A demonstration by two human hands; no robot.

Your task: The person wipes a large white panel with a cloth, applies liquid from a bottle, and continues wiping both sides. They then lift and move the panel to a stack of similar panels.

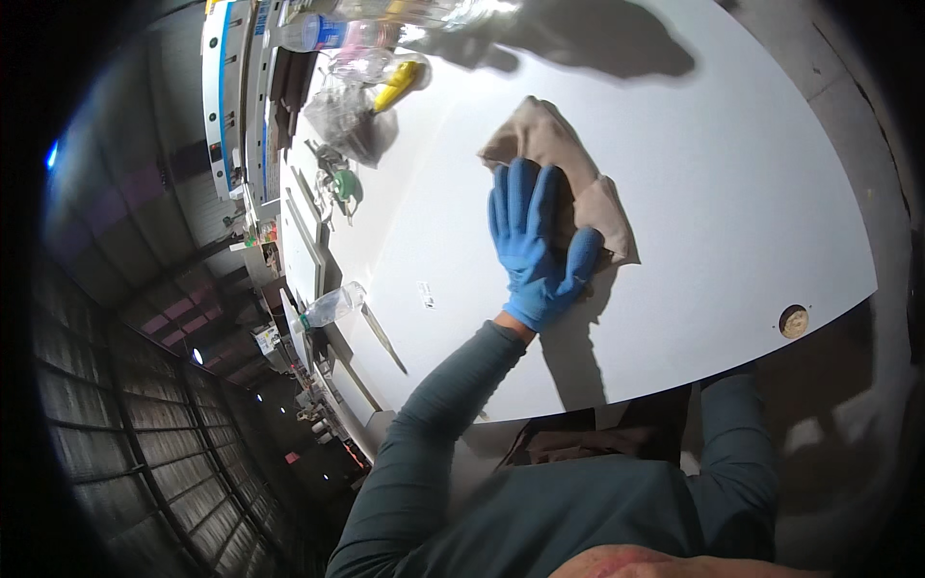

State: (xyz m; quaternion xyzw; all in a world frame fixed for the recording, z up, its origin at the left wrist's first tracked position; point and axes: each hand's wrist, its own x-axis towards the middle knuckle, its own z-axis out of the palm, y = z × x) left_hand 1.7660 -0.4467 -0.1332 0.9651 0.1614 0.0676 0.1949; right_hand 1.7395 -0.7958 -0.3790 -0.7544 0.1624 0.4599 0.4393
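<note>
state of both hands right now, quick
Left hand, blue-gloved: open, palm down on crumpled beige cloth.
Right hand: out of view, cannot be told.

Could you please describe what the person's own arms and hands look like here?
The left hand wears a close-fitting, five-fingered blue glove. The left sleeve is long, dark grey-green and wrinkled; the right sleeve looks the same colour. The right hand is out of sight.

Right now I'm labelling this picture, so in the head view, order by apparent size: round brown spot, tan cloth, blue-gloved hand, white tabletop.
1. White tabletop
2. Tan cloth and blue-gloved left hand: too alike to rank, cloth partly covered
3. Round brown spot
</note>
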